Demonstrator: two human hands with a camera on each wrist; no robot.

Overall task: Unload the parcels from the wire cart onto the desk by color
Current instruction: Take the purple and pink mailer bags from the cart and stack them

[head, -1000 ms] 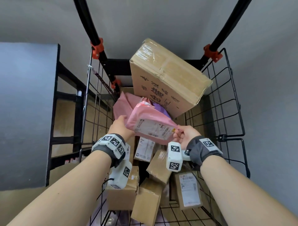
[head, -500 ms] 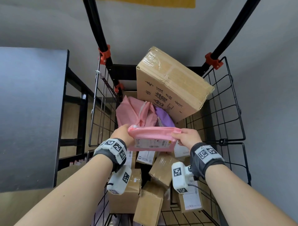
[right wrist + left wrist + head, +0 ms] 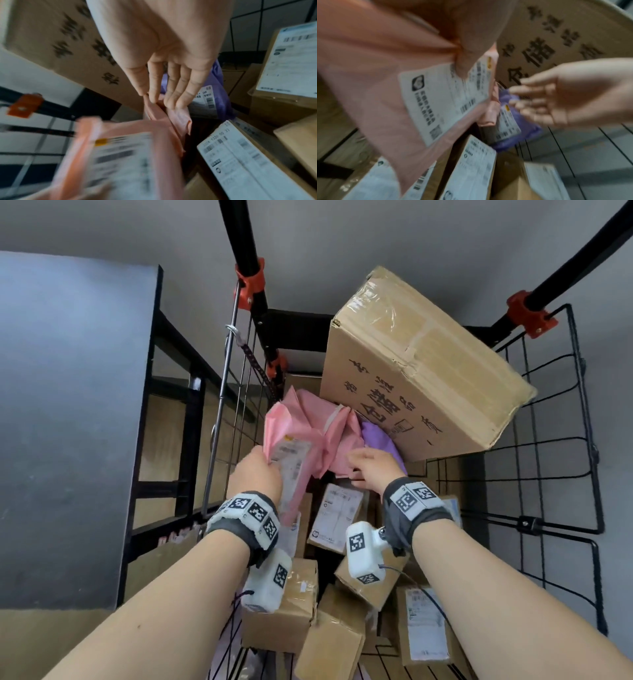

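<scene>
My left hand (image 3: 255, 470) grips a pink parcel bag (image 3: 293, 463) with a white label (image 3: 447, 97), held upright at the cart's left side; the same pink parcel bag (image 3: 120, 155) fills the lower left of the right wrist view. My right hand (image 3: 371, 465) is open, fingers straight, its fingertips (image 3: 169, 100) reaching to a second pink bag (image 3: 337, 436) that lies in the wire cart (image 3: 561, 460). A purple bag (image 3: 380, 436) with a label lies just behind that one. A large brown box (image 3: 418, 368) leans above them.
Several small brown boxes with white labels (image 3: 337, 513) fill the cart's bottom. A grey desk top (image 3: 72, 419) on a black frame stands to the left of the cart. Black cart posts with orange clamps (image 3: 250, 282) rise at the back.
My right hand has let go of the pink bag and moved forward to the second pink bag. My left hand has swung the held bag upright and to the left.
</scene>
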